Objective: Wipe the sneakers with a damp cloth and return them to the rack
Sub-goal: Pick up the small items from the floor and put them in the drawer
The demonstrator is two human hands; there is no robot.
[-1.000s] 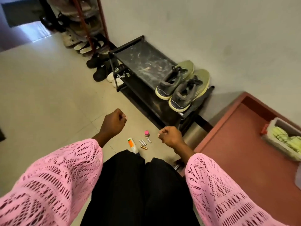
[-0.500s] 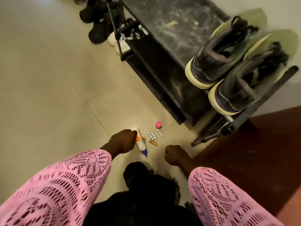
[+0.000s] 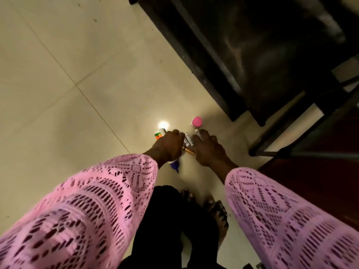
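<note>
Left hand (image 3: 168, 146) grips tube (image 3: 159, 135); label unreadable; right hand (image 3: 208, 150) touches batteries (image 3: 188, 141).

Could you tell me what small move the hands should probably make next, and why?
Probably close the left hand round the white tube beneath it and lift it, since both hands are down among the small items on the floor; the right hand rests beside the batteries.

Small jar (image 3: 197, 121) on floor (image 3: 58, 74) before rack (image 3: 252, 55), just beyond both hands.
</note>
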